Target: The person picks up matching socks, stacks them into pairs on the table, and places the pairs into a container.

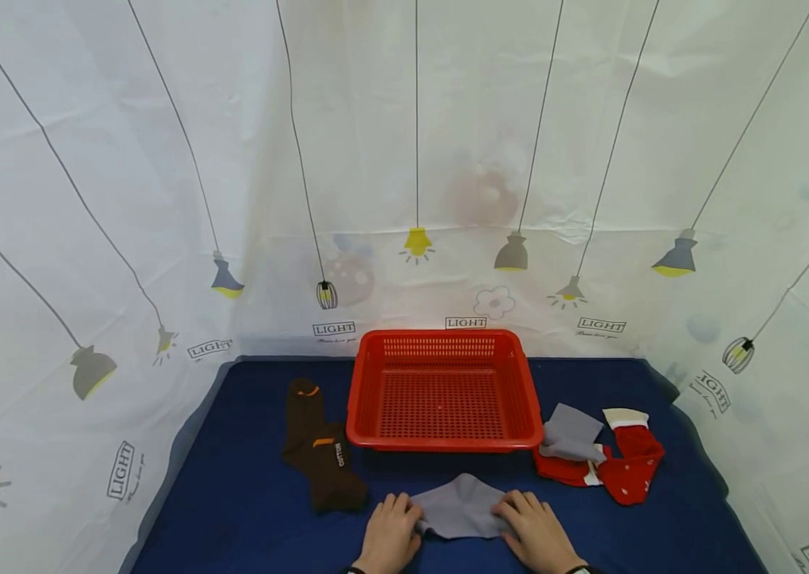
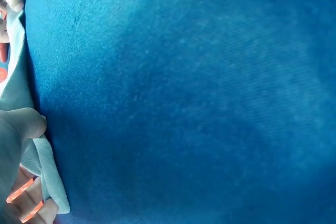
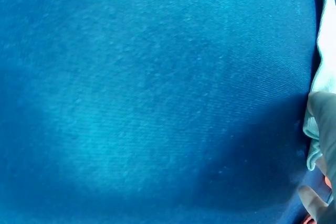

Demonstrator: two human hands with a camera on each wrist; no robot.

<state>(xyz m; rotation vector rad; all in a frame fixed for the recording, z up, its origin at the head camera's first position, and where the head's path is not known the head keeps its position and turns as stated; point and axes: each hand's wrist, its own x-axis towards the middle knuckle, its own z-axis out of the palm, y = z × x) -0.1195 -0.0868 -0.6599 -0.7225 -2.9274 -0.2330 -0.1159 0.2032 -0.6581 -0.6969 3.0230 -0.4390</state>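
Observation:
A grey sock (image 1: 463, 510) lies stretched sideways in front of the basket, its middle rising to a peak on the far side. My left hand (image 1: 390, 532) pinches its left end; in the left wrist view the thumb (image 2: 30, 123) is on the near side and fingers show behind the fabric. At the opposite end, my right hand (image 1: 539, 532) grips the cloth between thumb and fingers. The right wrist view catches only the sock's edge (image 3: 326, 56) and part of that hand (image 3: 326, 124).
Behind the sock stands a red plastic basket (image 1: 445, 444) with a perforated bottom. Brown socks (image 1: 328, 462) with orange marks lie at left. At right, another grey sock (image 1: 571, 432) overlaps red-and-white socks (image 1: 632, 470). A dark blue cloth (image 1: 246, 478) covers the table; white printed sheeting (image 1: 375, 159) surrounds it.

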